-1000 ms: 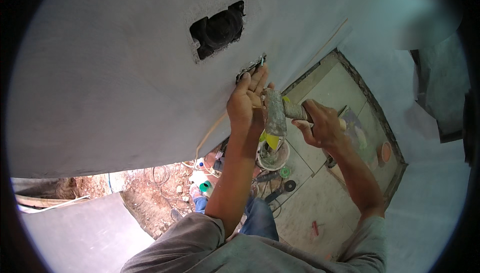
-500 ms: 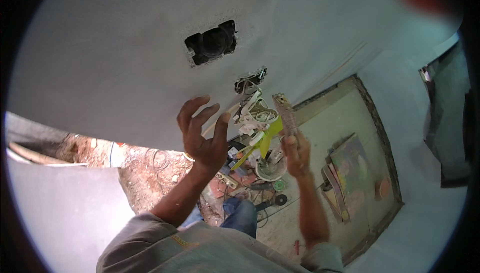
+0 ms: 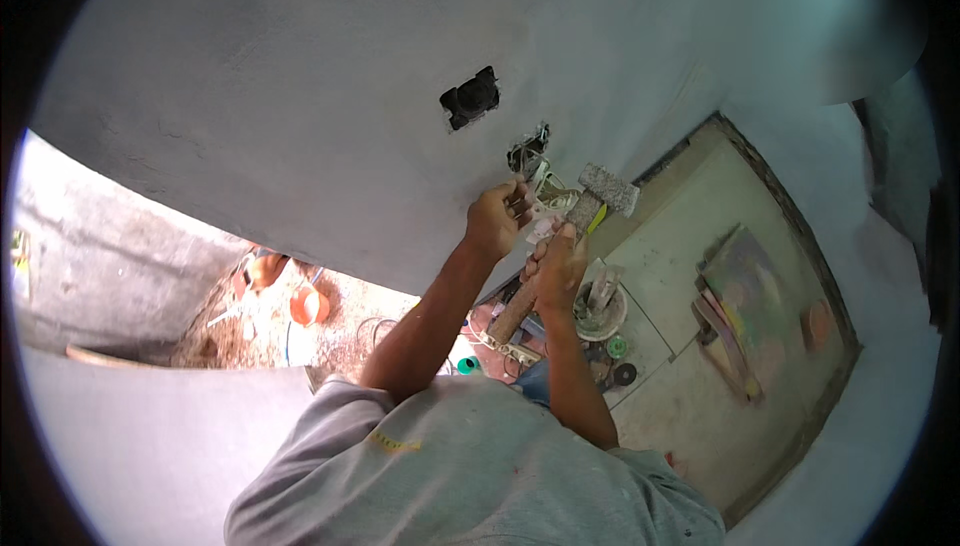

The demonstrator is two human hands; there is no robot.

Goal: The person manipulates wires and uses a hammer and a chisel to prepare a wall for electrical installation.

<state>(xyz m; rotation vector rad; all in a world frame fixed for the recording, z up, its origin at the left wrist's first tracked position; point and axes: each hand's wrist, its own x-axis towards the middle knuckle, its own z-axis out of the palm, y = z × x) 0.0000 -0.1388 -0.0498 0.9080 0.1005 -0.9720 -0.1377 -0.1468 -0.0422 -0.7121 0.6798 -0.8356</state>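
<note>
A dusty grey club hammer (image 3: 511, 314) is in my right hand (image 3: 560, 268). My fingers wrap its handle, with the head raised close to the wall. Beside it, my left hand (image 3: 497, 221) is closed just below a small rough hole (image 3: 527, 149) in the grey wall. What its fingers hold, if anything, is hidden. Loose whitish cables (image 3: 550, 192) hang from that hole, partly behind my hands. A yellow strip (image 3: 598, 218) shows next to the hammer. Up and to the left, a larger black box opening (image 3: 470, 98) is set in the wall.
Below my hands stands a bucket (image 3: 600, 314) with tools in it. Near it lie a green round item (image 3: 617, 347) and scattered cables. A paint-stained board (image 3: 750, 301) lies on the tiled floor to the right, beside an orange cup (image 3: 815, 326). An orange bucket (image 3: 309, 306) stands at left.
My left hand, open with fingers spread before, has closed and come near the small hole. My right hand has brought the hammer closer to it, and the hammer's head now shows broadside. The view has shifted.
</note>
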